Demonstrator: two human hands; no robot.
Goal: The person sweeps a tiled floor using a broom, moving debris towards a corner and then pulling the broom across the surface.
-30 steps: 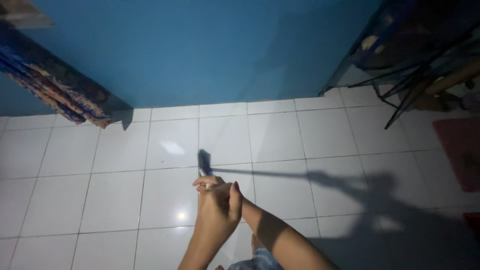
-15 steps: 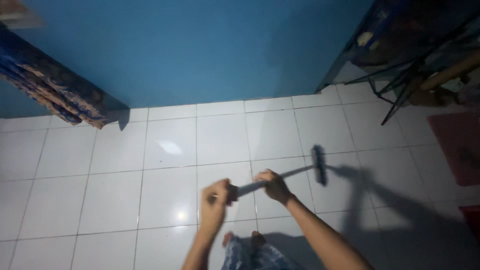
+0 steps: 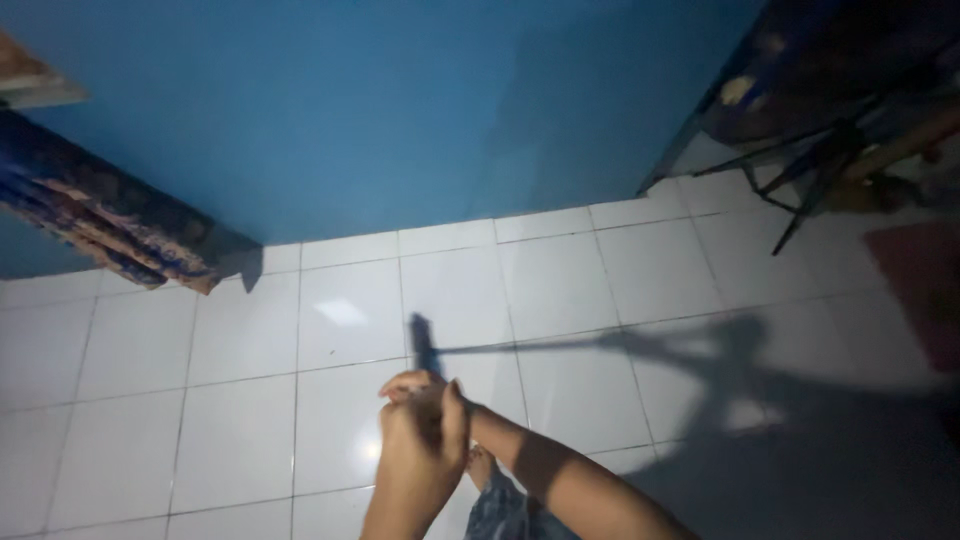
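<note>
Both my hands are stacked in front of me on the handle of a long-handled floor brush. My left hand is nearest the camera and closed around the handle. Of my right hand, only the fingers show past it, also wrapped on the handle. The dark brush head rests on the white tiled floor just beyond my hands, with the handle pointing almost straight at me and mostly hidden. A long shadow of the brush and my body stretches right across the tiles.
A blue wall rises behind the floor. A patterned cloth hangs at the left. Dark metal frame legs stand at the upper right, and a reddish mat lies at the right edge. My bare foot shows below my hands.
Half a second ago the brush head was out to the right with my hands apart on the handle. It has now swung back left in front of me, and my hands are together.
</note>
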